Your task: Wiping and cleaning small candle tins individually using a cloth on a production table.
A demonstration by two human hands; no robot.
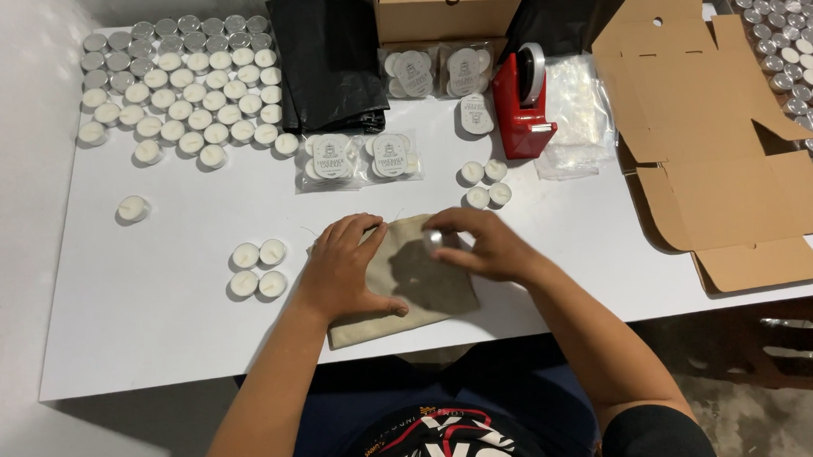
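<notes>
My right fingers (442, 227) pinch a tealight (433, 240) just above the cloth bag (427, 286); my left hand (340, 267) lies flat, pressing the bag down.

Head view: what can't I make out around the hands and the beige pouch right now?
- Small silvery object, head view: mostly hidden by the right hand fingers; kind unclear.
- Beige pouch: opening covered by the left hand.
- Tealights at right: cut off by the frame edge.
- Cardboard box: cut off by the top edge.
</notes>
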